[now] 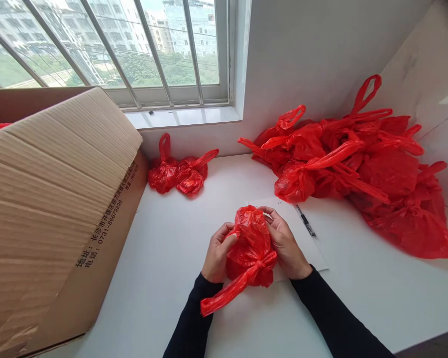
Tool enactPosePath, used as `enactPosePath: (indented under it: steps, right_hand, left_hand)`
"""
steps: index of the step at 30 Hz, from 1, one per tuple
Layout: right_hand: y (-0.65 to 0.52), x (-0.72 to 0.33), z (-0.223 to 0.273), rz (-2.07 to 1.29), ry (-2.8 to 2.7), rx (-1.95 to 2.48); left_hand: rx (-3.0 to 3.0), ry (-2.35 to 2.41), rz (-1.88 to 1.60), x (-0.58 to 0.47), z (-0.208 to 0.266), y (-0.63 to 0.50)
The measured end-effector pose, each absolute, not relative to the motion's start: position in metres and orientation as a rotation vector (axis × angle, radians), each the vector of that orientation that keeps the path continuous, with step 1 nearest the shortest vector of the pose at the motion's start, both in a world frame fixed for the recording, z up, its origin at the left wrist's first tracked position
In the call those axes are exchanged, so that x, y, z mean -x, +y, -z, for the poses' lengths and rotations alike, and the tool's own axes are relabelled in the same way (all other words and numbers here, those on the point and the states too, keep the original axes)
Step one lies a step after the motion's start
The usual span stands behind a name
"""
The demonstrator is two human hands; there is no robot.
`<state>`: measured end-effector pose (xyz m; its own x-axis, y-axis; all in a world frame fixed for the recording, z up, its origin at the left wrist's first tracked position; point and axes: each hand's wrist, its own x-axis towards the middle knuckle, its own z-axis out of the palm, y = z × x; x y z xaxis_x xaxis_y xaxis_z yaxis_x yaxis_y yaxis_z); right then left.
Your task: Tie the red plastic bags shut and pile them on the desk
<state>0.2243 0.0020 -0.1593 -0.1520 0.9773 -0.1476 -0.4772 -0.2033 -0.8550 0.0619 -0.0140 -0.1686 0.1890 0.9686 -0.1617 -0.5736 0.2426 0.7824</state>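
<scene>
Between my two hands is a knotted red plastic bag (250, 243), held over the front middle of the white table. My left hand (218, 252) grips its left side, thumb on top of the plastic. On the right side, my right hand (285, 243) has its fingers curled round the bag's upper edge. The knot faces me, and a twisted handle loop hangs from it toward my left sleeve. What the bag contains is hidden. Beneath it lies a white sheet of paper (317, 256), partly covered, with a black pen (305, 220) on its right part.
A large open cardboard box (108, 238) stands at the left, red plastic showing inside. Two small knotted red bags (177, 174) sit by the wall below the barred window (153, 54). A big heap of red bags (388, 164) fills the table's back right corner.
</scene>
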Motion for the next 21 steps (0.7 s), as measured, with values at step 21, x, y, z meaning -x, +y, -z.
enactPosePath:
  steps: [21]
  right_hand:
    - [0.0,-0.221,0.154,-1.522,-1.071,0.946]
  left_hand:
    - [-0.753,0.917,-1.257,-0.061,0.174,-0.01]
